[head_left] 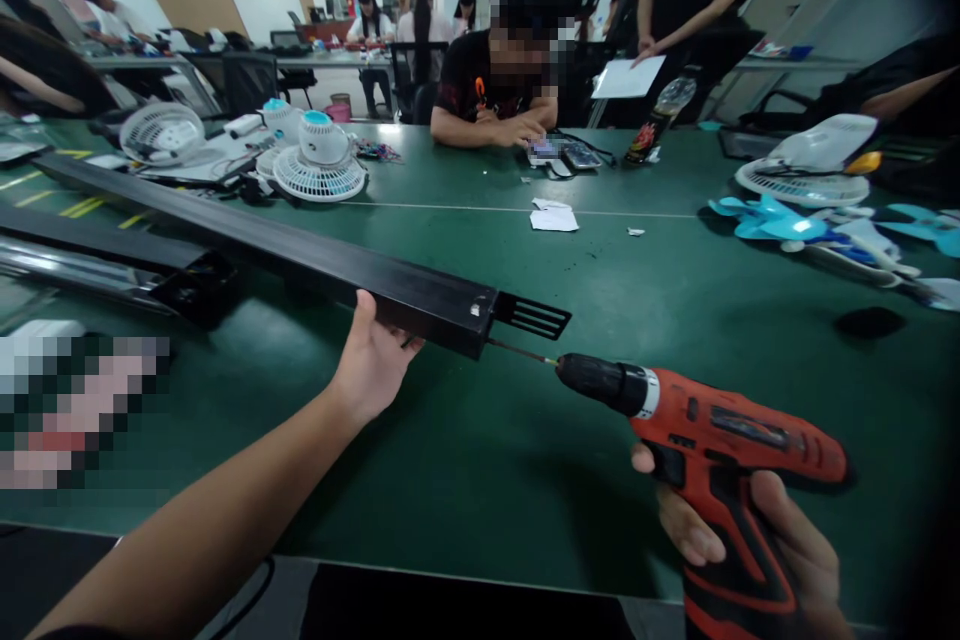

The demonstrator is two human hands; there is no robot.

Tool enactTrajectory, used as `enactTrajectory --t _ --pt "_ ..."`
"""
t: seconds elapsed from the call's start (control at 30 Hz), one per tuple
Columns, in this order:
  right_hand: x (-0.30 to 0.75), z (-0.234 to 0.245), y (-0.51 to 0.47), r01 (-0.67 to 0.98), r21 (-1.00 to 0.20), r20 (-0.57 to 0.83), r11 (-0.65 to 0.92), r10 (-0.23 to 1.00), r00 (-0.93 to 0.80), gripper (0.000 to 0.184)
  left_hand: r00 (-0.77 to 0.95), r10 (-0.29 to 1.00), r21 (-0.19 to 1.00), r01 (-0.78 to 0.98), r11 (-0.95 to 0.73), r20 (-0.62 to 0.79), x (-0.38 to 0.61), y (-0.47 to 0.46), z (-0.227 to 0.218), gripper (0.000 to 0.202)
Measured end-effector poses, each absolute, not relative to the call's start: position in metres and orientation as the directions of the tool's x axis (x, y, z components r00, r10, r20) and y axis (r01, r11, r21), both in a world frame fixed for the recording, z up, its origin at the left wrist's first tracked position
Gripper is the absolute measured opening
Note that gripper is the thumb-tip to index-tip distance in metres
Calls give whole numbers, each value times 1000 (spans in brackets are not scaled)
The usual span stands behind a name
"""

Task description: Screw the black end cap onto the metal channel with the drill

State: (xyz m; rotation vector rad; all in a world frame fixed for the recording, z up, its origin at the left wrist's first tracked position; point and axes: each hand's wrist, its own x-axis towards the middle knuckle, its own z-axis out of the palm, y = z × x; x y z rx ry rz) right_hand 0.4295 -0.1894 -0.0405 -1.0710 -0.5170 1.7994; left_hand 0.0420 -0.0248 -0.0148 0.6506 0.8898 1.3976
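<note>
Tbl, LH on beam, RH w/ drill

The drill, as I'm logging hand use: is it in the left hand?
No, the right hand grips the drill, while the left hand holds the black bar.

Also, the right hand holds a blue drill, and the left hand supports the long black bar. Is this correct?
Not quite: the drill is red, not blue, as the head view shows. The right hand does hold it, and the left hand supports the long black bar.
</note>
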Motion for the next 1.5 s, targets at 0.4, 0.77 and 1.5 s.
enactTrajectory --t 0.4,0.77,1.5 --pt "431 -40 -190 -485 -731 -461 -479 872 -167 74 -571 754 898 -438 55 -325 -10 -1 7 92" --pt "429 -40 -189 -482 -752 -442 -450 886 -139 74 -600 771 966 -249 71 -212 -7 -2 -2 73" --pt "429 -38 -189 -469 -752 -459 -463 879 -131 78 -485 833 882 -471 6 -264 38 -30 -2 83"
